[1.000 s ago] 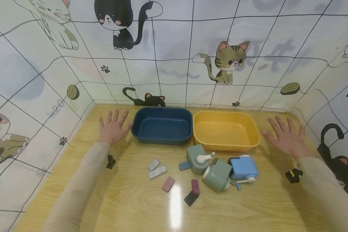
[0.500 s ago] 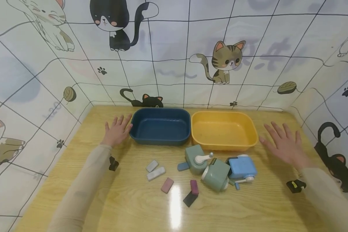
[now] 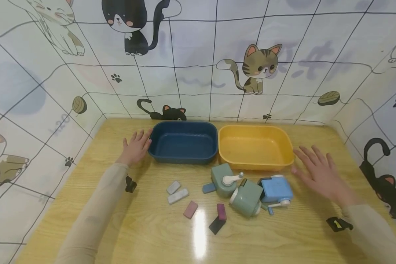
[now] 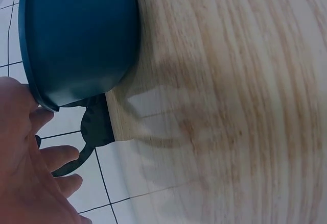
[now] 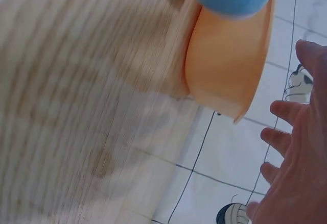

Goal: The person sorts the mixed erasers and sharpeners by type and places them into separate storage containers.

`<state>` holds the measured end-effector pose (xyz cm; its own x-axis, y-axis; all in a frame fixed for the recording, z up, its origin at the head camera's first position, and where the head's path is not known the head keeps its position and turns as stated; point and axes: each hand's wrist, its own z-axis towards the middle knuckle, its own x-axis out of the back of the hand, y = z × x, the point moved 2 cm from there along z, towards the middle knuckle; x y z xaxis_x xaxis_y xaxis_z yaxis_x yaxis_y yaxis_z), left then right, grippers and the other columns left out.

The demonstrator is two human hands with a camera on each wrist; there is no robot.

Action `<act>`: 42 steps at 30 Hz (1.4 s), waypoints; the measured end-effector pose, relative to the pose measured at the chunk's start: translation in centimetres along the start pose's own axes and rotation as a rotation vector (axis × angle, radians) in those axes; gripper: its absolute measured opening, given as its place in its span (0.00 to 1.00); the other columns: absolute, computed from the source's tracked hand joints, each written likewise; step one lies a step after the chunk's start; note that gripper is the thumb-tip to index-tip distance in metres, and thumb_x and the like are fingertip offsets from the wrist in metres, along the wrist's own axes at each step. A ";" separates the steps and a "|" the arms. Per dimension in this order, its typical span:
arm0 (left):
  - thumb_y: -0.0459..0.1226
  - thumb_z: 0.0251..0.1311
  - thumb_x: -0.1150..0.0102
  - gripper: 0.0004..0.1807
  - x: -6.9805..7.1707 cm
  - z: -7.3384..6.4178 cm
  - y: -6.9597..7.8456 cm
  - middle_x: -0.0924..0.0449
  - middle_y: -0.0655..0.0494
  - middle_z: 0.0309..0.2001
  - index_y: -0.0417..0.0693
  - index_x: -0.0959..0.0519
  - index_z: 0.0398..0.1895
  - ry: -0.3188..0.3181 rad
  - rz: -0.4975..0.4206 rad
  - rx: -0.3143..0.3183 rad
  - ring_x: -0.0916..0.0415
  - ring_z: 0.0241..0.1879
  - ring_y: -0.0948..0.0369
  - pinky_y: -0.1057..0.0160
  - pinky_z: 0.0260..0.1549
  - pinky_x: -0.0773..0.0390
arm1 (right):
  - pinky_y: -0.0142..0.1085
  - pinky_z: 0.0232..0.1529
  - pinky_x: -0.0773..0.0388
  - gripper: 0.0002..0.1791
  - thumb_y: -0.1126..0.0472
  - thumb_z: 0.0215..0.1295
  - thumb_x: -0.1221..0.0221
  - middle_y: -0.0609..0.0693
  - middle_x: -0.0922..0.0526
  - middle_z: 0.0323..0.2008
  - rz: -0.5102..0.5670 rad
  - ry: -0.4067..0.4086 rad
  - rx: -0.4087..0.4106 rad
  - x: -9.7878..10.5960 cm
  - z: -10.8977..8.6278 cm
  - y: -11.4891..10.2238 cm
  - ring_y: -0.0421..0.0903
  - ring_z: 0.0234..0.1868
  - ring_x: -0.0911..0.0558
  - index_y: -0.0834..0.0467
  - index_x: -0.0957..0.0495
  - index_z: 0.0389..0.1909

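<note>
My left hand [image 3: 135, 148], fingers spread, is at the left end of the dark blue tray [image 3: 184, 160]; in the left wrist view its thumb meets the tray's rim [image 4: 43, 99]. Beyond the right end of the yellow tray [image 3: 257, 166] my right hand [image 3: 323, 178] hovers with loosely spread fingers, holding nothing. In front of the yellow tray lie two green crank pencil sharpeners [image 3: 246, 198] and a blue crank pencil sharpener [image 3: 277, 189]. Several eraser-like blocks are scattered nearer to me: pale grey [image 3: 178, 196], pink [image 3: 190, 209], magenta [image 3: 221, 212], black [image 3: 216, 225] and slate blue [image 3: 209, 188].
The two trays stand side by side at the back of the wooden table [image 3: 151, 234]. A cat-print covering [image 3: 198, 80] rises behind and on both sides. The magenta block leans on or overlaps the black one.
The left hand has shifted slightly right, closer against the blue tray. The right hand has come lower and leftward, toward the yellow tray. Trays, sharpeners and blocks have stayed put.
</note>
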<state>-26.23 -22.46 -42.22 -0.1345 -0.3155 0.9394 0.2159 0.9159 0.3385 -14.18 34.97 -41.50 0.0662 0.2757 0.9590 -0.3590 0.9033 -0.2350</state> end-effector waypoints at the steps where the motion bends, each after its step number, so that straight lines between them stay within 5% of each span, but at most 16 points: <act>1: 0.46 0.78 0.70 0.28 0.0 0.0 0.0 0.55 0.35 0.74 0.50 0.51 0.77 0.002 -0.002 -0.002 0.65 0.71 0.36 0.27 0.59 0.69 | 0.63 0.64 0.78 0.37 0.47 0.72 0.50 0.63 0.52 0.74 0.005 0.008 0.017 0.0 -0.1 -0.3 0.64 0.73 0.62 0.57 0.50 0.75; 12: 0.53 0.76 0.70 0.33 -0.3 0.4 -0.6 0.56 0.39 0.75 0.51 0.55 0.78 -0.038 -0.061 -0.004 0.65 0.71 0.33 0.26 0.58 0.69 | 0.52 0.70 0.63 0.36 0.54 0.69 0.44 0.65 0.42 0.70 0.048 0.059 0.166 -0.1 -1.0 -2.5 0.64 0.72 0.51 0.59 0.45 0.74; 25: 0.63 0.68 0.61 0.46 -1.3 0.9 -1.2 0.63 0.43 0.76 0.55 0.65 0.78 -0.104 -0.162 -0.009 0.71 0.72 0.37 0.25 0.57 0.71 | 0.54 0.62 0.38 0.37 0.55 0.63 0.37 0.61 0.36 0.66 0.058 0.046 0.165 -0.7 -2.2 -4.6 0.62 0.64 0.36 0.57 0.39 0.71; 36: 0.58 0.63 0.44 0.55 -2.0 1.4 -0.7 0.68 0.45 0.77 0.52 0.71 0.77 -0.111 -0.298 -0.114 0.68 0.73 0.41 0.30 0.61 0.66 | 0.64 0.52 0.34 0.38 0.53 0.65 0.38 0.64 0.38 0.66 0.138 -0.035 0.092 -2.1 -3.1 -4.9 0.65 0.63 0.37 0.58 0.41 0.72; 42: 0.56 0.57 0.37 0.61 -2.2 1.4 -0.8 0.71 0.48 0.77 0.55 0.73 0.77 -0.143 -0.366 -0.101 0.66 0.74 0.46 0.42 0.67 0.57 | 0.66 0.51 0.35 0.43 0.54 0.61 0.34 0.65 0.40 0.66 0.226 -0.046 0.076 -2.7 -3.1 -4.7 0.67 0.62 0.36 0.60 0.44 0.73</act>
<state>-27.42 -22.19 -44.68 -0.3521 -0.5720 0.7409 0.2220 0.7179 0.6598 -9.77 30.96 -43.47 -0.0654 0.4515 0.8899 -0.4292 0.7924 -0.4335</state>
